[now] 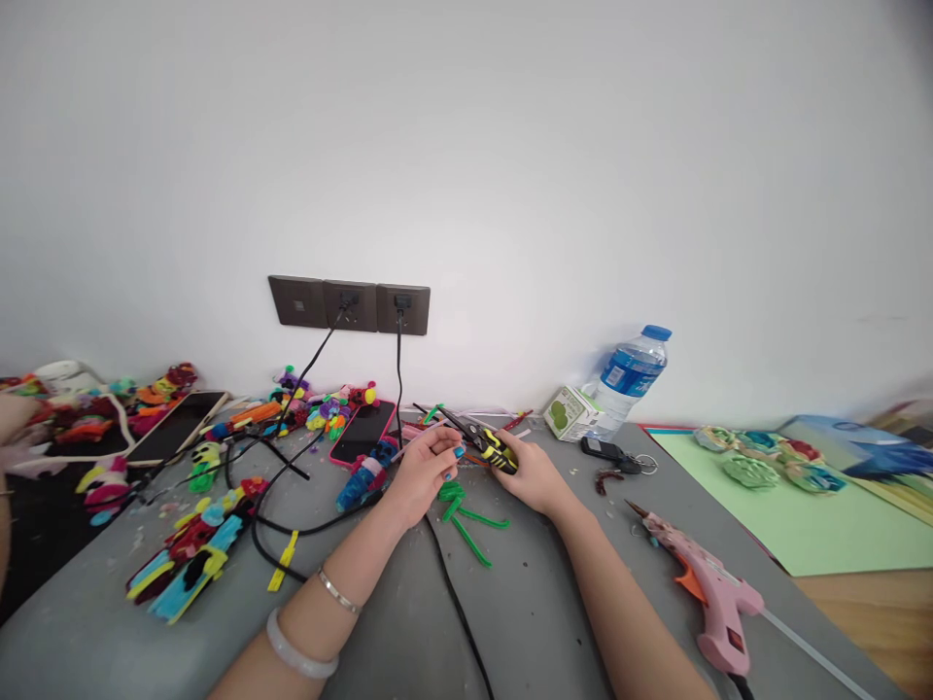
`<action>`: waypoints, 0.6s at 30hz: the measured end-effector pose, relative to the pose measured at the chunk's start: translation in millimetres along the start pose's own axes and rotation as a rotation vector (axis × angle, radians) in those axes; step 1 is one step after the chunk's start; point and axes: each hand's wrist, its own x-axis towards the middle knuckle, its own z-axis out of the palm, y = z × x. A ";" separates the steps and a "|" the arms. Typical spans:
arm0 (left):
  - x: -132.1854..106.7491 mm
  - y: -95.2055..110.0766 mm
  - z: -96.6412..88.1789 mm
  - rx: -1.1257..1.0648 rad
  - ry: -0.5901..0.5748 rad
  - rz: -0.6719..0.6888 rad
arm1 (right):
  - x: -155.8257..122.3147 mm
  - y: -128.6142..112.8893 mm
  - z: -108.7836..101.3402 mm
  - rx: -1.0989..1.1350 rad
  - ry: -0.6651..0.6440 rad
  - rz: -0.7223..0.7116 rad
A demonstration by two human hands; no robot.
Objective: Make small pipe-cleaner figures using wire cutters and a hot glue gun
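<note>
My right hand (530, 474) is closed around the yellow-and-black handles of a pair of pliers (499, 449), whose dark jaws point up and left. Close by, my left hand (427, 472) has its fingers curled and drawn together. Whatever it pinches is too small to make out. A thin pale pink strip (415, 439) runs behind its fingers. Below the hands, a bent green pipe cleaner (466, 522) with a looped top lies on the grey table (539, 612). Left of my wrist is a blue and pink fuzzy pipe-cleaner figure (366, 473).
Black cables (313, 530) cross the left side from wall sockets (350, 307). A pink phone (362, 431), a dark phone (177, 426) and fuzzy figures (193, 549) lie leftward. Rightward are a water bottle (628, 381), small box (572, 413), keys (619, 455) and pink glue gun (704, 583).
</note>
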 end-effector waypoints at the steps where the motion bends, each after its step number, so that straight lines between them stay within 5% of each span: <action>1: -0.3 0.7 0.6 -0.009 0.001 -0.002 | 0.0 -0.1 -0.1 -0.001 0.000 0.000; 18: -0.2 3.8 2.9 -0.030 0.017 -0.017 | 0.2 1.0 1.0 0.005 0.007 -0.006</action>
